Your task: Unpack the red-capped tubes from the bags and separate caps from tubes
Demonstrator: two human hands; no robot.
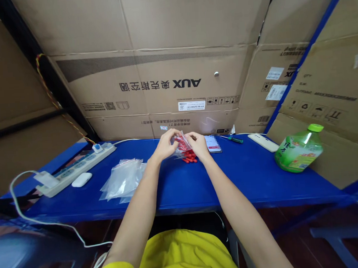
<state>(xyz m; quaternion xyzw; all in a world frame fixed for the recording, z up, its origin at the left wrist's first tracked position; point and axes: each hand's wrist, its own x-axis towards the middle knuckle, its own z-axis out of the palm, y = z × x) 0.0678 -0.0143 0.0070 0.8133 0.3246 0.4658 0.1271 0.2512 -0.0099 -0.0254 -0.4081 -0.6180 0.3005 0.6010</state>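
Both of my hands meet over the middle of the blue table, holding a clear zip bag [181, 142] with small red pieces inside. My left hand [167, 144] pinches the bag's left side, and my right hand [198, 144] grips its upper right edge. Just below the bag, several loose red pieces [190, 157] lie on the table beside my right hand; they are too small to name. To the left of my left forearm rests a spread stack of clear zip bags [123, 179].
A power strip [77, 169] with plugs and a white case [82, 180] lie at the left. Behind my right hand are a phone [213, 144] and a screwdriver [235, 139]. A white oblong device [263, 143] and a green bottle [299, 150] occupy the right. Cardboard [162, 65] walls the back.
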